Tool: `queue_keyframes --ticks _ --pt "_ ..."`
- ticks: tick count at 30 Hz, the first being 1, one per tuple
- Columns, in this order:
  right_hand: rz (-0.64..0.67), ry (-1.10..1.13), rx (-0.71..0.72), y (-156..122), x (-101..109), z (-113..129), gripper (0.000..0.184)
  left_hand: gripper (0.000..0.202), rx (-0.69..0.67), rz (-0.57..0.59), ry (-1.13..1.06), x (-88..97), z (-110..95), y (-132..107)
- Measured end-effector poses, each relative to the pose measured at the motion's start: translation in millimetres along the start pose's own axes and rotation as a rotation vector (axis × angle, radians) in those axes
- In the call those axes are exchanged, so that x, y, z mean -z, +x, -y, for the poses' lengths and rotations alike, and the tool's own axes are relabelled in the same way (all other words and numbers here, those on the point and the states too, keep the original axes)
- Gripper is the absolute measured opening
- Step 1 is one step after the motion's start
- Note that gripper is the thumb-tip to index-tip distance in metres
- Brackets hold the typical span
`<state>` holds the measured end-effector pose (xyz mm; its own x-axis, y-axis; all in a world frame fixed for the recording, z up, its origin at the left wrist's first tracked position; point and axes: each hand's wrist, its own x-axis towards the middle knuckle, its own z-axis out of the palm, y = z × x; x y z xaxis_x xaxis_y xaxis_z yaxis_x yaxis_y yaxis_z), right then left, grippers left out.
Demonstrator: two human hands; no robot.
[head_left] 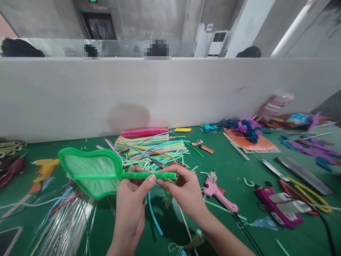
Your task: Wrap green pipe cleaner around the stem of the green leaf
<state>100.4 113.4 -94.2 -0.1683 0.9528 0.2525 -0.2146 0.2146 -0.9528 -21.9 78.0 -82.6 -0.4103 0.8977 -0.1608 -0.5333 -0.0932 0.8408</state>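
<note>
Green leaf: your 2 hands hold this piece [93, 176] above the table [223, 234]; its broad blade sticks out beyond your left hand, on the side away from your right.
Stem: the wrapped green stem [163, 175] runs roughly level from the blade across both your hands, its far end inside the curl of your right.
Left hand: yours [130, 204] pinches the stem, thumb in front and fingers behind, between the blade and your right hand.
Right hand: yours [183, 186] pinches the stem towards its free end, thumb tip just beside your left thumb.
Coloured strips: a pile [149, 145] lies behind the stem, nearer the partition [170, 92].
Pink glue gun: it [220, 195] lies just beyond your right hand.
Yellow glue gun: it [45, 169] lies left of the blade.
Clear strands: a bundle [69, 220] lies below the blade, to your left hand's left.
</note>
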Motion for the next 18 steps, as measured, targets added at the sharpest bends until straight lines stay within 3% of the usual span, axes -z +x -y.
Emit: queue_keyframes --ticks 5,11,14,18 --pt "-0.010 0.204 -0.151 -2.9 -9.0 1.5 0.012 0.041 -0.113 -0.064 -0.027 -2.4 6.1 -0.4" --pt "0.036 0.195 -0.300 -4.8 -15.3 6.5 0.018 0.035 -0.352 -0.139 0.095 1.3 15.7 3.1" --pt "0.020 0.049 -0.271 -5.8 -17.9 5.8 0.017 0.039 -0.410 -0.163 0.167 5.7 20.0 8.5" --pt "-0.078 -0.270 -0.083 -15.0 -18.8 -7.1 0.014 0.040 -0.387 -0.160 0.201 8.4 22.8 18.7"
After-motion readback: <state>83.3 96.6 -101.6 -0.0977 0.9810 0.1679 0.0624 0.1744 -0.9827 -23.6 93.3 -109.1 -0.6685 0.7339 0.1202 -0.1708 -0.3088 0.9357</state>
